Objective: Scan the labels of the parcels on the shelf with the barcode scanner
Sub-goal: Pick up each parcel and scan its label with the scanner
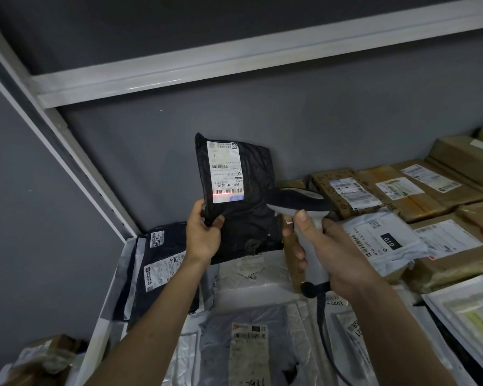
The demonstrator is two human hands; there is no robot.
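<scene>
The right hand [326, 246] grips the handle of the barcode scanner [304, 215], its cable hanging below the wrist; the left hand [204, 232] pinches the lower left edge of a black parcel [243, 218] held upright above the shelf [101, 327]; a red scan line crosses the bottom edge of its white label [225, 171]; beyond the right hand, cardboard boxes [407, 190] crowd to the wall; open room lies above the left hand.

You face a dark grey back wall [332, 112] in dim light. A white shelf beam [234, 59] crosses above you, sloping up to your right. A white perforated upright [76, 160] slants down on your left, beside a grey side panel [25, 218].
</scene>
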